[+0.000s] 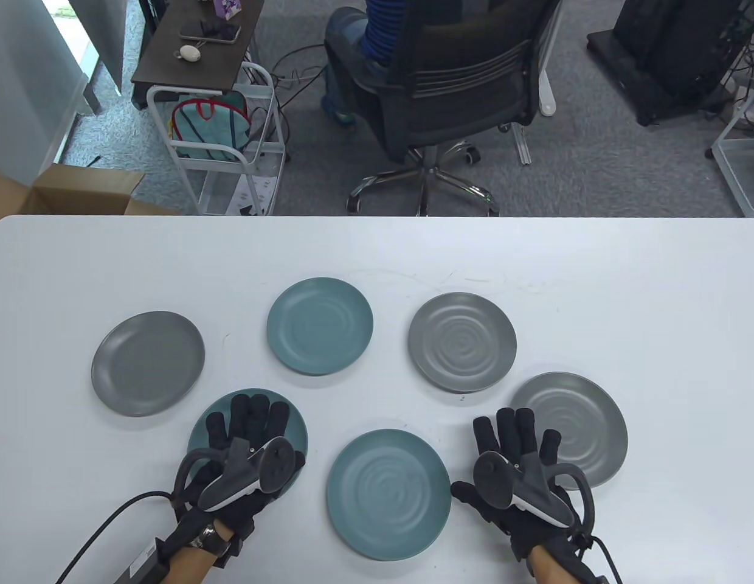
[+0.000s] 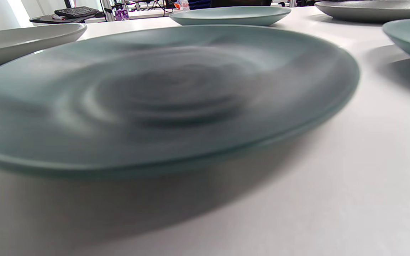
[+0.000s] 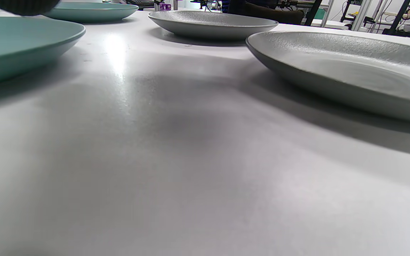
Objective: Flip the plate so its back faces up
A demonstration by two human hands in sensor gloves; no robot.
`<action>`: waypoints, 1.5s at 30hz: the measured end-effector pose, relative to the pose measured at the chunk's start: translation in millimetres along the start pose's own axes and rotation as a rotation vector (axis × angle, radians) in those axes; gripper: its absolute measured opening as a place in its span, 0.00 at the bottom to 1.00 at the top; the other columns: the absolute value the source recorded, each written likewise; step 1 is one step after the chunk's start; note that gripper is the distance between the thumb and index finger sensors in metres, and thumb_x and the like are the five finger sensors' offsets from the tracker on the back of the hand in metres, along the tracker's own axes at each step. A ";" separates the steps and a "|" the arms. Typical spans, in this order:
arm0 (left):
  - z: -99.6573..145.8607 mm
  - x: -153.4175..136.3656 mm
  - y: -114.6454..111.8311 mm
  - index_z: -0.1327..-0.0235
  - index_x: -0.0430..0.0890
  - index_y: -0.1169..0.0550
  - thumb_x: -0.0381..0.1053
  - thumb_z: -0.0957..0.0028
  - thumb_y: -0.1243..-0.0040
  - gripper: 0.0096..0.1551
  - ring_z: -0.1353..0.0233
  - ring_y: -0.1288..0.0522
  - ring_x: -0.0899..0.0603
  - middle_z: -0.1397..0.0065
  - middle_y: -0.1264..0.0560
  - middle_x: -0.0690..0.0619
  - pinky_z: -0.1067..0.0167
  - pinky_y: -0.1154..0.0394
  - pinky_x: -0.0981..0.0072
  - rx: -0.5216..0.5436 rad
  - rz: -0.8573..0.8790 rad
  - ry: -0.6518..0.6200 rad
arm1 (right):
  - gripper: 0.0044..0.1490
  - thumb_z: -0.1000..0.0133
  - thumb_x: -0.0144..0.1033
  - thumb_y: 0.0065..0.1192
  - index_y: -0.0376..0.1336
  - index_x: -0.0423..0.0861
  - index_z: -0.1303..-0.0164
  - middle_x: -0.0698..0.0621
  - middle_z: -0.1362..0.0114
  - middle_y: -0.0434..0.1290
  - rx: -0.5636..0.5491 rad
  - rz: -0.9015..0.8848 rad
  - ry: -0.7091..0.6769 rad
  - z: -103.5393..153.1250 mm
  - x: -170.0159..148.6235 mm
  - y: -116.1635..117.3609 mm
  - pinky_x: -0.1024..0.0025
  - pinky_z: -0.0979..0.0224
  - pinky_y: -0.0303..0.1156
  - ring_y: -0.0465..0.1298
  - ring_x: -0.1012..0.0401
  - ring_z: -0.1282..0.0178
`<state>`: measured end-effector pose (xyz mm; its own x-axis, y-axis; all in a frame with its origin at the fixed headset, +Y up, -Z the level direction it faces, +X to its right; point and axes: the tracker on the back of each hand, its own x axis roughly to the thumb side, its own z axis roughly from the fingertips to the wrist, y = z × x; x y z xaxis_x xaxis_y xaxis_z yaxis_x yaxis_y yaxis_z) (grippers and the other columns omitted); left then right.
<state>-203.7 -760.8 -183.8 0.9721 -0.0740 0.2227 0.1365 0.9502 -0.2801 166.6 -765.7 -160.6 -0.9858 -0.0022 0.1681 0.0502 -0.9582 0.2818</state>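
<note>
6 round plates (image 1: 388, 494), 3 teal and 3 grey, lie face up on the table.

The teal plate (image 2: 162, 96) looks matt, with rippled rings. The grey plate (image 3: 343, 67) is grainy, finely rough. The white desk (image 3: 176, 160) is smooth, faintly glossy.

Black knit gloves on both hands: left hand (image 1: 246, 447), right hand (image 1: 520, 465). Each back carries a dark grey tracker with a white underside and a black loop. Bare wrists show below, and a black cable trails from each.
</note>
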 end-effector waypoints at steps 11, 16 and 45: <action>-3.9 -24.8 27.4 0.11 0.48 0.50 0.73 0.40 0.63 0.50 0.12 0.49 0.28 0.12 0.51 0.39 0.24 0.47 0.27 0.089 0.068 0.067 | 0.65 0.48 0.74 0.46 0.30 0.46 0.15 0.35 0.12 0.32 -0.012 -0.019 -0.011 1.0 1.2 -0.2 0.27 0.22 0.34 0.32 0.38 0.14; -17.9 -51.3 47.4 0.11 0.47 0.50 0.73 0.40 0.62 0.50 0.12 0.46 0.27 0.13 0.48 0.38 0.24 0.44 0.27 0.088 0.079 0.130 | 0.65 0.48 0.74 0.46 0.30 0.46 0.15 0.35 0.12 0.32 -0.015 -0.016 -0.012 0.9 0.5 -0.6 0.27 0.22 0.34 0.32 0.38 0.14; -89.0 -148.3 17.9 0.12 0.48 0.47 0.73 0.41 0.60 0.49 0.13 0.42 0.28 0.13 0.45 0.40 0.25 0.41 0.29 -0.156 0.096 0.437 | 0.65 0.48 0.73 0.46 0.31 0.46 0.15 0.35 0.12 0.33 0.004 -0.023 0.006 -1.5 -3.4 1.1 0.27 0.22 0.34 0.32 0.38 0.14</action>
<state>-328.4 -759.7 -305.0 0.9663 -0.1403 -0.2157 0.0365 0.9045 -0.4249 169.8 -767.2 -162.3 -0.9877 0.0175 0.1555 0.0286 -0.9567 0.2895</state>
